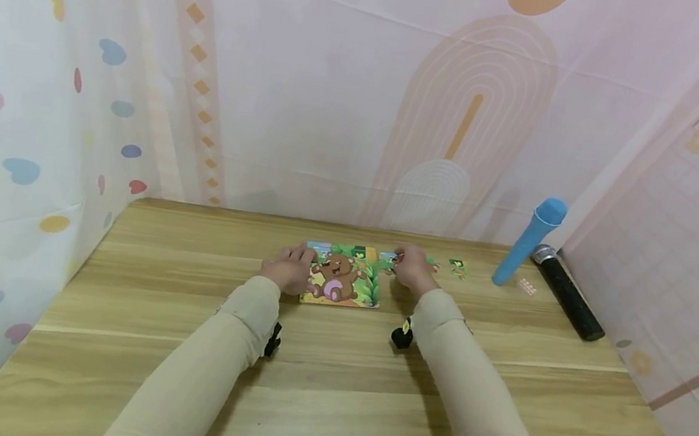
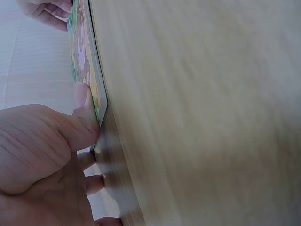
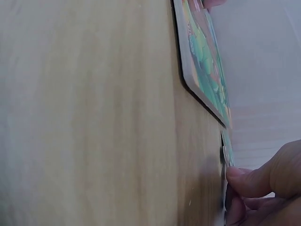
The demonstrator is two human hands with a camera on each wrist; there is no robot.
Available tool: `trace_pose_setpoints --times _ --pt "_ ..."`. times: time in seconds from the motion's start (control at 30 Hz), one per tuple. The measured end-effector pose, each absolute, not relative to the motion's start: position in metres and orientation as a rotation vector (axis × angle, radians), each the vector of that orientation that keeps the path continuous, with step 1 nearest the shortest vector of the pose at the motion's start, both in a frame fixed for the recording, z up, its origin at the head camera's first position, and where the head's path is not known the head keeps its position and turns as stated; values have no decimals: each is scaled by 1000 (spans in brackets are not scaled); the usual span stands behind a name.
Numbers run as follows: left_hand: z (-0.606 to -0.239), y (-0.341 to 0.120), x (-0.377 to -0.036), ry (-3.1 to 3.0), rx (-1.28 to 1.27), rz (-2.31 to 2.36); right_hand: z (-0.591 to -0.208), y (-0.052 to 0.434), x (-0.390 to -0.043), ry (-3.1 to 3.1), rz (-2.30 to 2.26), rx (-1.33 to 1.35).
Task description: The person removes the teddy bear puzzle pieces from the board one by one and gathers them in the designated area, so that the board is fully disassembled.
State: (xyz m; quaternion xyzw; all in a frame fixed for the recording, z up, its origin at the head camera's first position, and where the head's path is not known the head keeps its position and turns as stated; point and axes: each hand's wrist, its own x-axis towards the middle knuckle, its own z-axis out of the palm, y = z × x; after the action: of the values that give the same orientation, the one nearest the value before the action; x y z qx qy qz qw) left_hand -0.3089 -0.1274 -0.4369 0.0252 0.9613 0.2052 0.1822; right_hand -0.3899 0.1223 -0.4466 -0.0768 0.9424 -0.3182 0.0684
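A jigsaw puzzle board [image 1: 340, 281] with a brown bear on green leaves lies flat on the wooden table. My left hand [image 1: 290, 268] rests at its left edge. In the left wrist view, the left thumb [image 2: 81, 96] presses on the board near a corner, while the other fingers reach down to the table beside it. Just right of the board, my right hand [image 1: 413, 267] pinches at a small puzzle piece [image 1: 387, 260] close over the table. The right fingers hide part of that piece. Another loose piece [image 1: 457, 267] lies farther right.
A blue microphone [image 1: 524, 248] stands at the back right, beside a black microphone [image 1: 569, 294] lying along the table's right side. Between them is a small pinkish patterned item [image 1: 526, 286]. Patterned curtains [image 1: 307, 91] hang behind the table [image 1: 323, 395] and on both sides.
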Motion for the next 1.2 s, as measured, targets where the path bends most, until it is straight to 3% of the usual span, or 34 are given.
trace_pose_setpoints --times 0.93,1.2 --pt "-435 -127 -309 2725 96 545 -449 123 -390 2886 -908 -294" --pt "-436 -127 -310 2722 90 562 -442 117 -379 2778 -924 -528"
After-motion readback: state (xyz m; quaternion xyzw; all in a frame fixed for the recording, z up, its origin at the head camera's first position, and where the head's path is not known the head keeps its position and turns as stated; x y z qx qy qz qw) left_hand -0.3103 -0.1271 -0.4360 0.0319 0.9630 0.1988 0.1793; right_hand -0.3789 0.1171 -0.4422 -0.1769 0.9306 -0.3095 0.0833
